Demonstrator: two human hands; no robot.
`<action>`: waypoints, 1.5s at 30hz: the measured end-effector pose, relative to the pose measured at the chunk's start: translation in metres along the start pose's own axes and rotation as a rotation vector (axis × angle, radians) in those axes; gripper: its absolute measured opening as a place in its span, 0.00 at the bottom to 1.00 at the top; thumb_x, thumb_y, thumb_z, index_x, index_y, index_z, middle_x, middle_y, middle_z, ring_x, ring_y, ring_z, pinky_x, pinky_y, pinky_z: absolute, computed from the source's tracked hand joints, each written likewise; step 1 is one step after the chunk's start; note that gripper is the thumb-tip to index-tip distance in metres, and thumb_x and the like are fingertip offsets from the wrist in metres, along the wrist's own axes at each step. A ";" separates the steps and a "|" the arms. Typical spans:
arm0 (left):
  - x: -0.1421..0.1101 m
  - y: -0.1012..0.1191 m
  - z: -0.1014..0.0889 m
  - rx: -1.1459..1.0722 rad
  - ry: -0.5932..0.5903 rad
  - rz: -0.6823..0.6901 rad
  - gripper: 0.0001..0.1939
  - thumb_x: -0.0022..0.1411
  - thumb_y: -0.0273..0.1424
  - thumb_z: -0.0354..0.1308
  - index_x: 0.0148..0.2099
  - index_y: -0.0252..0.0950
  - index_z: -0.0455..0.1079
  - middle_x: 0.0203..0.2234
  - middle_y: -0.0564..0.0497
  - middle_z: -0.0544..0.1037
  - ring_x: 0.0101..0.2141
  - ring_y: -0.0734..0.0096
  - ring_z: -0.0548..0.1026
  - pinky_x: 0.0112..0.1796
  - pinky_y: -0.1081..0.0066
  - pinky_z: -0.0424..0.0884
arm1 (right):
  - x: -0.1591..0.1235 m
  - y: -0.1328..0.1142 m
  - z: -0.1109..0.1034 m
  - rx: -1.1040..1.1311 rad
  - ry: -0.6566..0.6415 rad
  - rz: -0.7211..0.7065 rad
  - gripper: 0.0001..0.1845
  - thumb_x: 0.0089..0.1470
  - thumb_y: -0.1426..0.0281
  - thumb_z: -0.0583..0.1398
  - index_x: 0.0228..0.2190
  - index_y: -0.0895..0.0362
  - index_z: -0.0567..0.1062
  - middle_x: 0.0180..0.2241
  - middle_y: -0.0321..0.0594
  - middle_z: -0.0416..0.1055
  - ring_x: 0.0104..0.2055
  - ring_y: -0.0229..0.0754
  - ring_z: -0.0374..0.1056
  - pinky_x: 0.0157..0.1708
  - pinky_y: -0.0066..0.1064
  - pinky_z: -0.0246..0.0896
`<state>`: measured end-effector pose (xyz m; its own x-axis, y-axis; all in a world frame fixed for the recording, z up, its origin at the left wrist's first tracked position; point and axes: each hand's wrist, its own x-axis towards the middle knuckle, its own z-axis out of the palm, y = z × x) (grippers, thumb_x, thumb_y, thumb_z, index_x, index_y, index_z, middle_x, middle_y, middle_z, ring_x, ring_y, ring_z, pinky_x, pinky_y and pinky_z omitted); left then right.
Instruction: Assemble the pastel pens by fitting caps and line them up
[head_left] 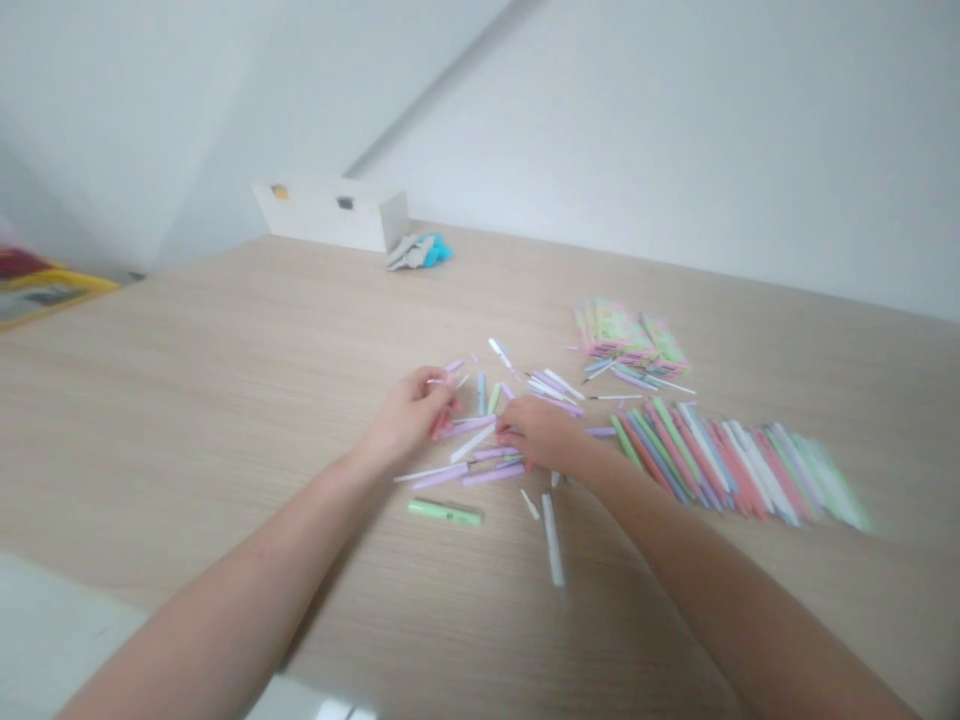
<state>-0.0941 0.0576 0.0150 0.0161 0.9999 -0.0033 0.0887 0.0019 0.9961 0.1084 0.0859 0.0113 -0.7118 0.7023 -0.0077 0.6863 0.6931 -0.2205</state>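
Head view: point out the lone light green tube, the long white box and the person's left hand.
Lone light green tube (pixel 445 513): head view, middle of its side.
Long white box (pixel 322 220): head view, its front face.
Left hand (pixel 412 408): head view, its back.

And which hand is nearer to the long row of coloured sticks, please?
The right. The right hand is to the left of the row of coloured sticks; the left hand is farther to the left.
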 end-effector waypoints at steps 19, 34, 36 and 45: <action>0.004 -0.013 -0.004 0.208 0.014 0.059 0.15 0.56 0.38 0.55 0.43 0.35 0.67 0.18 0.59 0.63 0.18 0.78 0.59 0.22 0.77 0.58 | -0.032 0.002 -0.010 0.888 0.233 0.388 0.03 0.55 0.69 0.54 0.31 0.55 0.66 0.21 0.32 0.72 0.19 0.36 0.70 0.21 0.26 0.58; -0.007 -0.018 0.006 1.049 -0.273 0.188 0.04 0.53 0.32 0.55 0.30 0.38 0.69 0.22 0.53 0.73 0.25 0.69 0.70 0.25 0.73 0.56 | -0.042 -0.017 0.002 0.332 0.201 0.182 0.10 0.54 0.73 0.54 0.29 0.58 0.75 0.24 0.36 0.72 0.27 0.37 0.66 0.27 0.26 0.53; -0.008 -0.018 0.006 1.088 -0.247 0.198 0.05 0.54 0.32 0.53 0.30 0.38 0.68 0.23 0.51 0.73 0.26 0.67 0.70 0.26 0.72 0.56 | -0.040 -0.019 0.000 0.221 0.140 0.140 0.11 0.55 0.73 0.53 0.28 0.58 0.75 0.26 0.38 0.74 0.29 0.38 0.67 0.29 0.27 0.53; -0.006 -0.021 0.006 0.952 -0.184 0.223 0.10 0.60 0.36 0.49 0.30 0.37 0.66 0.20 0.53 0.69 0.24 0.70 0.67 0.26 0.72 0.56 | -0.029 -0.016 -0.004 -0.110 -0.002 0.172 0.11 0.58 0.69 0.53 0.34 0.57 0.75 0.33 0.44 0.76 0.35 0.43 0.70 0.32 0.29 0.53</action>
<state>-0.0906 0.0513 -0.0060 0.2771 0.9574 0.0809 0.8260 -0.2803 0.4890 0.1189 0.0553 0.0188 -0.5829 0.8116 -0.0378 0.8099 0.5766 -0.1076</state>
